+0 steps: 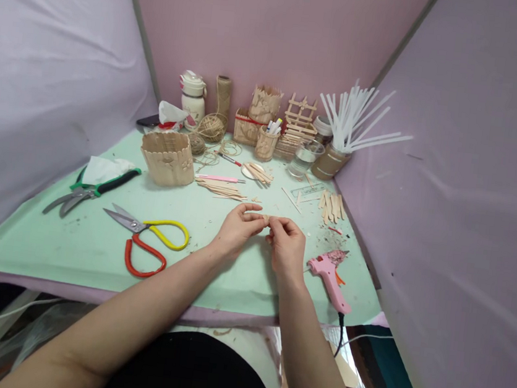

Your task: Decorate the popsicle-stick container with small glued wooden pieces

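Note:
My left hand (pixel 238 228) and my right hand (pixel 286 242) meet over the middle of the green table. Between their fingertips they pinch a small pale piece (pixel 265 219), perhaps wood; the fingers hide most of it. To the right of my right hand lies a pink glue gun (pixel 329 275), its nozzle pointing away to the upper right. Beyond my hands is a bundle of thin wooden sticks (pixel 222 188) beside a pink pen-like tool (pixel 218 178). Scissors (pixel 146 231) with one yellow and one red handle lie spread on the left.
Pruning shears (pixel 93 191) and a stick-built basket (pixel 169 160) stand on the left. At the back are twine (pixel 212 128), a plastic cup of water (pixel 303 160) and a jar of white glue sticks (pixel 332 162). Flat wooden sticks (pixel 331 207) lie right. Fabric walls flank the table.

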The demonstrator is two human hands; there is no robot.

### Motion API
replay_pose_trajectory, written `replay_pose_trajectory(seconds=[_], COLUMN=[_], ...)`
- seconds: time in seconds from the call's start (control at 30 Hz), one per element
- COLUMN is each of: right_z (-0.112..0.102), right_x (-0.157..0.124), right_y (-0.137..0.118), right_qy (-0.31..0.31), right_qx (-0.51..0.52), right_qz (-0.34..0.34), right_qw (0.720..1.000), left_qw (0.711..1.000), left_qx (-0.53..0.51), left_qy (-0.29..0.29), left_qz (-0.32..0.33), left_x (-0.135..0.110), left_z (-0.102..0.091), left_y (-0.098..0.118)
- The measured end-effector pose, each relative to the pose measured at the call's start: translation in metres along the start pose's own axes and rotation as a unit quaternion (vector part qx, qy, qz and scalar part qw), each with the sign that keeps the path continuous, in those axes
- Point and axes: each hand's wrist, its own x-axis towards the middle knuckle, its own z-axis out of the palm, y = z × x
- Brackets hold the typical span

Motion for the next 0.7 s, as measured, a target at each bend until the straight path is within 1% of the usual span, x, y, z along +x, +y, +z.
replay_pose_trajectory(seconds=[0.13, 0.23, 0.37, 0.43, 0.57, 0.7], right_z=[-0.0007, -0.0005, 0.0000, -0.0002, -0.0013, -0.0024], right_x=[0.0000, 0.0000, 0.0006, 0.0009, 0.0007, -0.0012], right_y=[-0.0004, -0.0036, -0.0087, -0.0091, -0.0057, -0.0032], right_qy=[-0.011, -0.014, 0.023, 0.028, 0.001, -0.033], right_qx=[-0.007, 0.013, 0.074, 0.083, 0.050, -0.020], right_qz=[0.003, 0.018, 0.045, 0.046, 0.033, 0.015], right_qw=[1.000, 1.000, 0.996, 0.995, 0.998, 0.999], left_qw=[1.000, 1.000, 0.999, 0.999, 1.000, 0.997], left_qx=[0.006, 0.010, 0.010, 0.009, 0.015, 0.072], left_qy=[0.006, 0.009, 0.019, 0.023, 0.017, -0.005], left_qz=[-0.002, -0.009, -0.026, -0.029, -0.020, 0.002], left_x=[0.0004, 0.0027, 0.0059, 0.0067, 0.0068, 0.0055], left_z=[0.0007, -0.0011, -0.0046, -0.0053, -0.0050, -0.0051], left_y=[0.0024, 0.0046, 0.0073, 0.0082, 0.0075, 0.0047])
